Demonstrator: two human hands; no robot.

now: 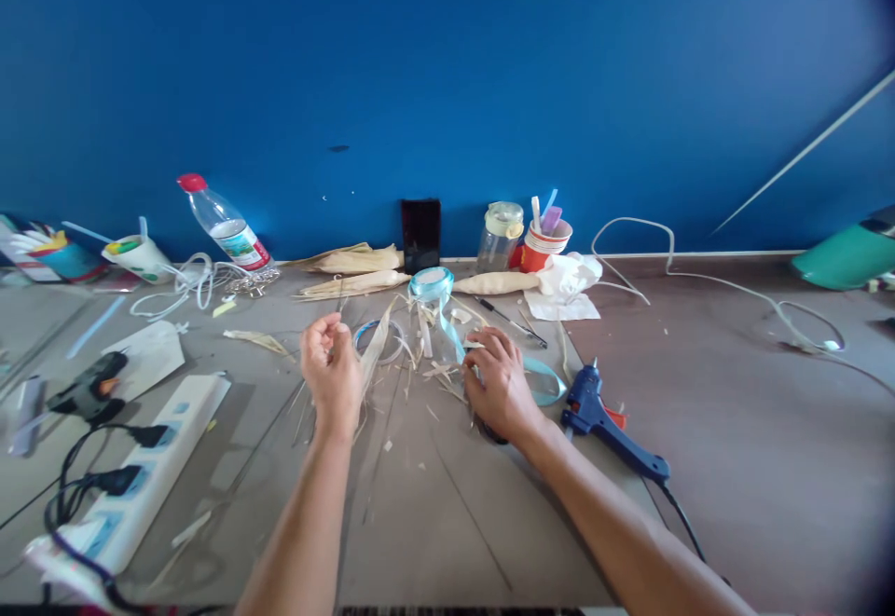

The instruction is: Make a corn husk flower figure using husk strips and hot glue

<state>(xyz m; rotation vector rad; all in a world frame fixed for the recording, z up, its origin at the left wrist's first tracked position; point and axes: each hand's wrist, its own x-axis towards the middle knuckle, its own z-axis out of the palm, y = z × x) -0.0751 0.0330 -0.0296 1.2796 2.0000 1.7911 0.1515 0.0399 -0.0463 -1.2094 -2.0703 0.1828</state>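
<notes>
My left hand [332, 374] is raised over the table, fingers curled and thumb against them. A thin strand seems to rise near its fingertips, but what it holds is too small to name. A pale corn husk strip [376, 348] lies right beside it. My right hand [500, 381] is low over the table with its fingers bent downward, and whatever is under them is hidden. Part of a dark object [493, 434] shows beneath that palm. Between and beyond the hands are a roll of light blue ribbon [431, 282], a ring-shaped roll [381, 341] and scattered husk scraps [440, 372].
A blue glue gun [608, 425] lies right of my right forearm. At the left is a power strip [168, 462] with black plugs. Along the wall stand a plastic bottle [227, 229], a phone [420, 234], a jar [500, 236] and paper cups [545, 245]. Dried husks [353, 285] lie there too.
</notes>
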